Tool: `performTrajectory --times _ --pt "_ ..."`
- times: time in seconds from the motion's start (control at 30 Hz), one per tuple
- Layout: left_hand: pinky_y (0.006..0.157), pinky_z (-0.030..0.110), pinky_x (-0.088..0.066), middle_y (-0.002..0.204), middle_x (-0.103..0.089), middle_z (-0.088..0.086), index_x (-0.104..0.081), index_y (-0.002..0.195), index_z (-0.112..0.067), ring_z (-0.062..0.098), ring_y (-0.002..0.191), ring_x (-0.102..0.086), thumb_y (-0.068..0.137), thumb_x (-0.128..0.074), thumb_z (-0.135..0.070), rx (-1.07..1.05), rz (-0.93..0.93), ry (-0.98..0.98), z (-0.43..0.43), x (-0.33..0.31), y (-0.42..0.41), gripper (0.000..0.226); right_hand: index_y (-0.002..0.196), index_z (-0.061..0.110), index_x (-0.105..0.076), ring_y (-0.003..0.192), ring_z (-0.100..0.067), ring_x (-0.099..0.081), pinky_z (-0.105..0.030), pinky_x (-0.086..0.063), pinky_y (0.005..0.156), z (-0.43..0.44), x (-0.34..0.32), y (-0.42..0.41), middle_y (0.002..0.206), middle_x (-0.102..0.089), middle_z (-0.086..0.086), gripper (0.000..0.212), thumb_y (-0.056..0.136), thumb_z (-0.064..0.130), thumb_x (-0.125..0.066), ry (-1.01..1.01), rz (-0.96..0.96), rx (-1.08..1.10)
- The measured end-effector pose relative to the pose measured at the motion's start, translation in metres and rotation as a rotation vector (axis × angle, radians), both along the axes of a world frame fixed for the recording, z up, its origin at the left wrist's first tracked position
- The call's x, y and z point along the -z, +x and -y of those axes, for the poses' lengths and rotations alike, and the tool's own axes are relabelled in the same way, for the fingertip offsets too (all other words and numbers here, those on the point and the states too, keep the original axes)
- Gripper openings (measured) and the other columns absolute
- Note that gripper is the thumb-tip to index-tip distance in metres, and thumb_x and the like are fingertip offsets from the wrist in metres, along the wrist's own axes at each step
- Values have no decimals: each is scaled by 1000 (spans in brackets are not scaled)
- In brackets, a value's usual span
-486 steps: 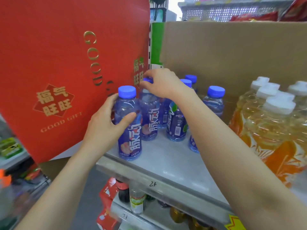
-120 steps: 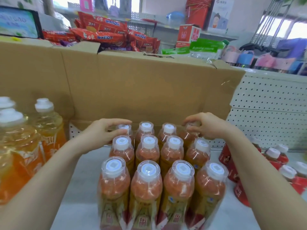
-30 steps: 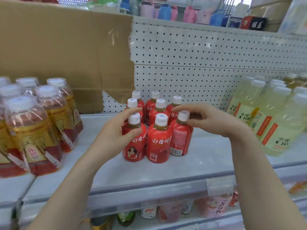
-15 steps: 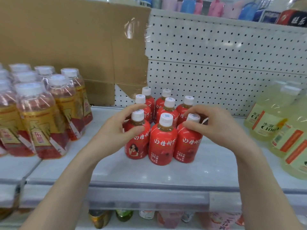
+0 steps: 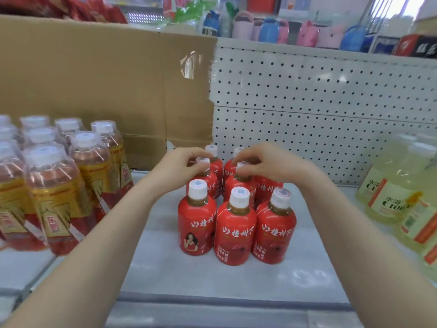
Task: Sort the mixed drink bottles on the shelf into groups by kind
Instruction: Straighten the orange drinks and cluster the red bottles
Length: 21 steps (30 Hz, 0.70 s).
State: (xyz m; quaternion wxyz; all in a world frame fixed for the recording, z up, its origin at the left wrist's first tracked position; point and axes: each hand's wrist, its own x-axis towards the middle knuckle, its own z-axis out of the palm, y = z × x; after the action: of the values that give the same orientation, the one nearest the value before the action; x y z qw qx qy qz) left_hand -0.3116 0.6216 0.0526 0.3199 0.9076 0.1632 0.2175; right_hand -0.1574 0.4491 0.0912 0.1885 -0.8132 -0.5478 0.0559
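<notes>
A cluster of small red bottles (image 5: 235, 230) with white caps stands in rows on the grey shelf (image 5: 212, 280). My left hand (image 5: 179, 169) pinches the cap of the left bottle in the second row. My right hand (image 5: 267, 164) pinches the cap of the middle bottle in that row. Three front bottles stand free, labels facing me. The back bottles are partly hidden behind my hands.
Tall amber tea bottles (image 5: 54, 185) with red and gold labels crowd the left. Pale yellow C100 bottles (image 5: 399, 192) stand at the right. A cardboard sheet (image 5: 106, 86) and white pegboard (image 5: 319, 119) back the shelf. Goods line the top ledge.
Both hands have moved back from the front-row bottles to the caps of the second row. The view has shifted closer and higher over the red bottles.
</notes>
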Motion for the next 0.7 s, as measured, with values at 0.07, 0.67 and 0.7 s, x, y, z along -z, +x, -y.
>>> performTrajectory --times 0.07,0.67,0.7 --pt "76 18 -47 98 -70 -17 -69 123 -29 -2 87 -64 98 -60 -26 42 -5 -20 -5 2 -2 26 88 32 -71 57 8 -52 -13 -36 58 -4 2 3 67 -59 18 6 91 27 -72 16 11 0" --pt "107 27 -39 134 -57 -22 -64 129 -35 -5 126 -46 93 -55 -47 27 128 33 41 9 -48 39 106 32 -74 74 -3 -58 -24 -42 66 57 8 30 84 -66 15 15 96 24 -66 9 -18 148" --pt "108 28 -39 135 -56 -21 -63 130 -36 -4 126 -45 93 -55 -47 13 136 33 42 11 -47 40 106 35 -73 80 -5 -63 -26 -47 72 60 9 29 87 -70 14 17 96 24 -66 18 -59 131"
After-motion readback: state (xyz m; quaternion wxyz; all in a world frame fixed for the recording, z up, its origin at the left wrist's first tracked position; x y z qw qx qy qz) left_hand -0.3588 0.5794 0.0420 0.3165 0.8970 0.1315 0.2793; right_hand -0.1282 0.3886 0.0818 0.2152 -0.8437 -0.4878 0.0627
